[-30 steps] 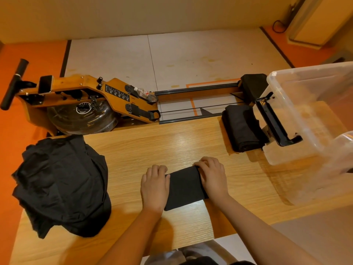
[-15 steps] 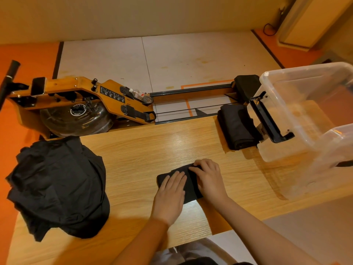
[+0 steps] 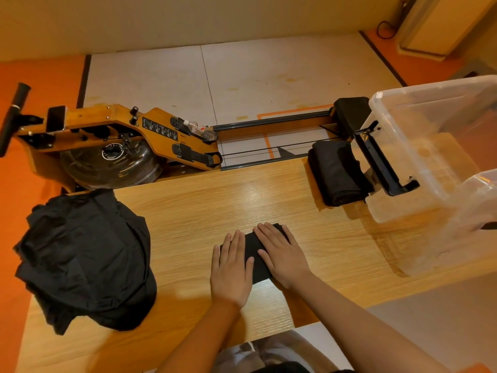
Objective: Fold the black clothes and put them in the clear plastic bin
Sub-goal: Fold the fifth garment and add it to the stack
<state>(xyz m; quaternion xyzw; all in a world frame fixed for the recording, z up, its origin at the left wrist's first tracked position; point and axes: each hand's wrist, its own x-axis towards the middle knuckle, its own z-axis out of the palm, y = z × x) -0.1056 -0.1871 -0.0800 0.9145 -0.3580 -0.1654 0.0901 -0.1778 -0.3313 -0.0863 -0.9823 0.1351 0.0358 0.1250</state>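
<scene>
Loose pile of black clothes (image 3: 83, 261) — crumpled, matte — sits at left end of the wood-grain table (image 3: 188, 205). Centre: left hand (image 3: 231, 267) and right hand (image 3: 282, 255) lie flat on a small folded black garment (image 3: 255, 254), fingers straight and close together, pressing it down. Further right, a folded black stack (image 3: 336, 175) touches the clear plastic bin (image 3: 430, 146) — rigid, translucent, black latch handle (image 3: 382, 162) on its near wall.
</scene>
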